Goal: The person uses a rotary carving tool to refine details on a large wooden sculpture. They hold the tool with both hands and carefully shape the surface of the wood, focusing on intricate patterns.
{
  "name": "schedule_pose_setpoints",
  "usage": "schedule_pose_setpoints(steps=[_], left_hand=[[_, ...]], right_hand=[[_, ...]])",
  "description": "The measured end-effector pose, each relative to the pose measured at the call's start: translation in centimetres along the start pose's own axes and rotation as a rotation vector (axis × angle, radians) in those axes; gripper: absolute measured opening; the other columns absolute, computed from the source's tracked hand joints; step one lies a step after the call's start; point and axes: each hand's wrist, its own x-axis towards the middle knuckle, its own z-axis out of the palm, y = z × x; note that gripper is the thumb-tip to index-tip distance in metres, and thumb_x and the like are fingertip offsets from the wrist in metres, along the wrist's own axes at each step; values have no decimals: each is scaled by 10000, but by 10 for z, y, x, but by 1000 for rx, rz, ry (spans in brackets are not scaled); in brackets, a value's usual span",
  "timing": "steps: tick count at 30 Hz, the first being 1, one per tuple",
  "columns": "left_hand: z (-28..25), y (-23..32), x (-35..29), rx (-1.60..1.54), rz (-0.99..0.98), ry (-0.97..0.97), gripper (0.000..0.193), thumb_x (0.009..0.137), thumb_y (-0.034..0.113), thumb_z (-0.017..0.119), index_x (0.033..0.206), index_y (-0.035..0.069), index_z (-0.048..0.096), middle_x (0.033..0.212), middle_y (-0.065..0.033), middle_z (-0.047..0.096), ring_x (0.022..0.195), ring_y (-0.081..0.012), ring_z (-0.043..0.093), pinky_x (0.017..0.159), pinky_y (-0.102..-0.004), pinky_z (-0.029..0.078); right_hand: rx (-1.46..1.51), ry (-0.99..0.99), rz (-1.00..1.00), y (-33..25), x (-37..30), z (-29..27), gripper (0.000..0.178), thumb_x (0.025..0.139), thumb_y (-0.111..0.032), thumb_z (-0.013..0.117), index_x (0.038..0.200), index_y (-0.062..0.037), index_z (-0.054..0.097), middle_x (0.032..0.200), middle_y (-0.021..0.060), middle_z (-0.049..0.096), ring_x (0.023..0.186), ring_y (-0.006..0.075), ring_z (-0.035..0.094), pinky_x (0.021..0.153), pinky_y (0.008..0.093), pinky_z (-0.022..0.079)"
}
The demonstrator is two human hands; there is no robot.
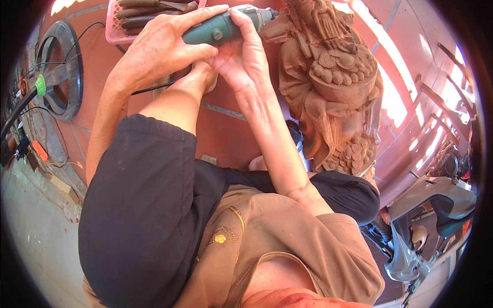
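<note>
A green rotary tool point(213, 30) with a grey nose lies between my two hands, its tip pointing right. My left hand point(159, 41) grips its rear body, with fingers along the far side and the thumb on the near side. At the front end my right hand point(241, 54) closes on it, the thumb across the body near the nose; its other fingers are partly hidden. Right of the tool lies a brown carved wooden figure point(341, 77), with rounded coin-like shapes in relief. The tool's tip is close to the carving's upper part; whether they touch I cannot tell.
A pink basket point(114, 28) of wooden-handled tools stands at the far left. Beside it are a black wheel-like ring point(76, 66) and a dark cable point(149, 89). A grey motorbike point(411, 256) is at the lower right. My bent leg point(138, 205) fills the near left.
</note>
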Motion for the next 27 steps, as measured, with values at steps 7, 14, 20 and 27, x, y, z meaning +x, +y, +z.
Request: schedule_pose_setpoints(steps=[7,14,20,27], left_hand=[[1,3,2,52,-2,-7,723,796,202,755,1495,123,586,1255,-208,727,1107,-330,728,1022,-402,521],[3,13,1,40,-31,-15,722,784,173,745,1487,119,591,1251,-210,727,1112,-336,727,1019,-413,521],[7,0,-5,57,72,54,675,785,218,717,1447,144,609,1009,-253,731,868,-429,713,821,-464,565],[11,-4,-3,76,105,61,677,776,215,720,1436,116,609,1011,-250,732,869,-425,711,818,-460,566]], right_hand=[[63,-63,3,1,6,-12,468,961,-308,750,1343,-93,586,1303,65,676,1243,238,646,1058,509,546],[15,-6,-9,-3,-4,-8,434,965,-313,743,1312,-97,596,1266,76,683,1190,235,674,1025,486,572],[-4,15,12,-5,-22,4,378,978,-270,734,1297,-107,612,1253,62,690,1189,238,669,1034,499,568],[3,32,-4,-5,-20,1,389,973,-262,738,1306,-104,613,1257,63,691,1192,240,666,1046,502,562]])
